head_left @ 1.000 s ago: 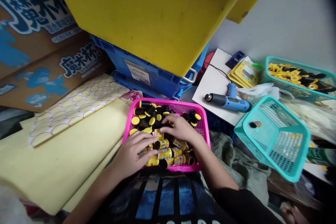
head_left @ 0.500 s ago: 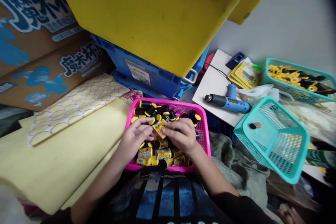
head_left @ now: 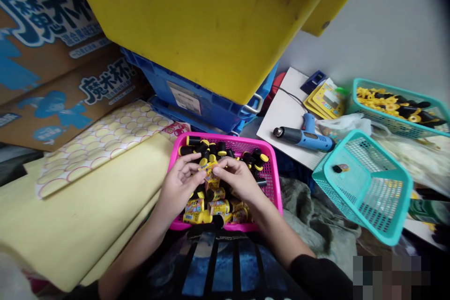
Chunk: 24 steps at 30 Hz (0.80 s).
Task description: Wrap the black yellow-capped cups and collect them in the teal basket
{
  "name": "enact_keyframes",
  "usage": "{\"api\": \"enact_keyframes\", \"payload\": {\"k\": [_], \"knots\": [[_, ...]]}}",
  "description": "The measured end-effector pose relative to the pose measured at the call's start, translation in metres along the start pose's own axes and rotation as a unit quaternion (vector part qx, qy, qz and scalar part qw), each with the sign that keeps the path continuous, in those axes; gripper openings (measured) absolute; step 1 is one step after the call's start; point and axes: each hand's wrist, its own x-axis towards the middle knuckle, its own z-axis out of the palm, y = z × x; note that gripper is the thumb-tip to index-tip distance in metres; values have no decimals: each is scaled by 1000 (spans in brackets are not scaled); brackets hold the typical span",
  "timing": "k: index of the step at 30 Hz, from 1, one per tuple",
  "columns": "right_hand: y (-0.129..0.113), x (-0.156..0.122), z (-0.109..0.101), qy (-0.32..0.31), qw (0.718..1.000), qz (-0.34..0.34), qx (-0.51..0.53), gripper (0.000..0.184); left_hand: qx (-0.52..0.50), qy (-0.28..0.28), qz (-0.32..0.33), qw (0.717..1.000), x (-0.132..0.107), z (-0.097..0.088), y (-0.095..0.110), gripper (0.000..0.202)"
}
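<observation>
Above a pink plastic basket (head_left: 278, 192), my left hand (head_left: 181, 185) pinches one side of a small yellow printed label sleeve (head_left: 210, 167). The fingertips of my right hand (head_left: 241, 179) grip its other side. Beneath my hands the basket holds several small black bottles (head_left: 221, 147) with yellow ends, mostly at the far side. Similar bottles wearing yellow printed labels (head_left: 218, 206) lie at the near side. My fingers and the sleeve hide part of the pile.
A blue heat gun (head_left: 305, 138) lies on a white board to the right, near a turquoise basket (head_left: 404, 197) with one small bottle inside. Another turquoise basket (head_left: 401, 111) holds yellow and black pieces. A yellow bin (head_left: 197, 23) on blue crates (head_left: 218, 112) rises ahead; cardboard boxes (head_left: 66, 117) stand left.
The yellow label sleeve has turned between my fingers, from a tilted flat square to a more edge-on, partly opened shape. My right hand has shifted slightly left and its fingers have straightened.
</observation>
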Motion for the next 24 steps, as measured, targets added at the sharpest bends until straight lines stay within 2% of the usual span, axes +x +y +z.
{"api": "enact_keyframes", "payload": {"k": [2,4,6,8,9,11,13,15,16,17,19,21,22,24], "knots": [[2,0,6,28,999,16,23,60,-1,2,0,1000,0,1,-1,51],[3,1,6,37,999,17,9,65,4,10,-12,1000,0,0,-1,46],[2,8,-2,52,998,-9,-42,70,14,33,-25,999,0,-2,0,33],[2,22,-12,115,982,-15,-148,72,27,67,-30,997,2,-5,1,26],[2,30,-17,160,962,2,-222,69,31,85,-29,995,2,-6,2,25],[4,47,-22,228,896,67,-375,63,29,114,-26,993,4,-8,1,27],[8,59,-23,233,838,110,-480,61,16,134,-23,991,5,-10,-1,30],[12,64,-21,218,822,109,-515,55,-3,146,-23,989,6,-12,-4,31],[13,63,-20,217,828,98,-507,49,-12,147,-23,989,6,-13,-5,32],[13,60,-21,217,847,85,-478,45,-21,145,-25,989,6,-14,-5,32],[10,51,-24,191,917,51,-346,44,-27,134,-28,990,6,-18,-5,34],[2,38,-28,115,981,17,-157,52,-16,125,-29,992,6,-21,-5,35],[-4,32,-29,73,995,4,-74,56,-7,124,-30,992,6,-22,-4,37],[-15,21,-30,15,1000,-16,23,60,6,121,-28,992,6,-23,-4,38]]}}
